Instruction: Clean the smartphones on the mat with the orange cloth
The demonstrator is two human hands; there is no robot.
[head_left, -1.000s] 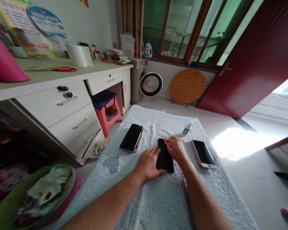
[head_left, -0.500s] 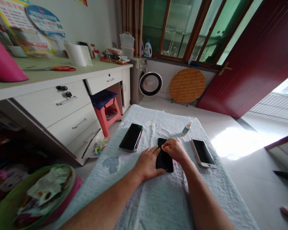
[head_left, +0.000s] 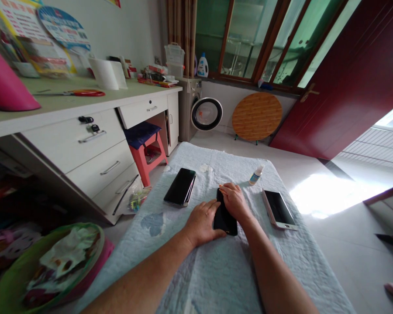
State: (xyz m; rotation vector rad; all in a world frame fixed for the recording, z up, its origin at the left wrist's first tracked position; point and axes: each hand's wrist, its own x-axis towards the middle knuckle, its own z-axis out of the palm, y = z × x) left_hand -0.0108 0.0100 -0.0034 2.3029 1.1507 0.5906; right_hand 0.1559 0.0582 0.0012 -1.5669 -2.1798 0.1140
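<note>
A black smartphone (head_left: 225, 220) lies flat on the cloth-covered table in front of me. My left hand (head_left: 203, 222) steadies it, fingers along its left edge and thumb across its lower end. My right hand (head_left: 234, 199) is closed over the phone's upper end, pressing a small orange cloth (head_left: 220, 187) on the screen; most of that piece is hidden under the fingers. Left of my hands rests a stack of dark phones (head_left: 180, 186). To the right lie a white-framed phone (head_left: 279, 208) and, farther back, an upright small spray bottle (head_left: 256, 175).
The table wears a pale blue quilted cover (head_left: 212, 279). At the left stand a desk with drawers (head_left: 94, 163), a red stool (head_left: 150, 159) and a green-rimmed waste bin (head_left: 100, 235). A washing machine (head_left: 187, 107) and a round wooden tabletop (head_left: 257, 115) are behind.
My right hand has slid up the phone with the orange cloth, from the upper middle of the screen to its top end. My left hand keeps its place.
</note>
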